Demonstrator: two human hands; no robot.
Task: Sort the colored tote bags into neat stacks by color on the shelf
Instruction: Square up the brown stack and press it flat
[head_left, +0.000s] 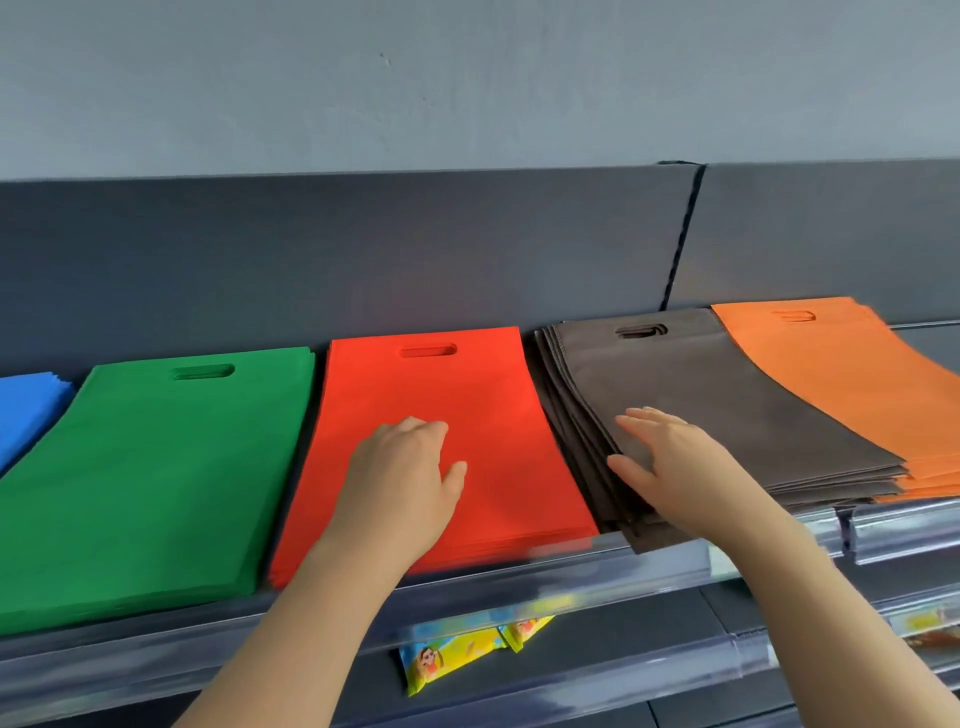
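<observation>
Five stacks of flat tote bags lie side by side on the shelf (519, 577): blue (23, 410), green (150, 478), red (498, 415), brown (727, 395) and orange (852, 374). My left hand (402, 478) rests flat on the red stack, fingers relaxed. My right hand (660, 457) lies with straight fingers on the left part of the brown stack, whose bags are fanned out unevenly along that side. The orange stack overlaps the brown stack's right side.
A dark back panel (363, 260) rises behind the shelf, with a grey wall above. A clear plastic strip (909, 530) runs along the shelf's front edge. Yellow printed packets (457, 654) hang on a lower shelf below.
</observation>
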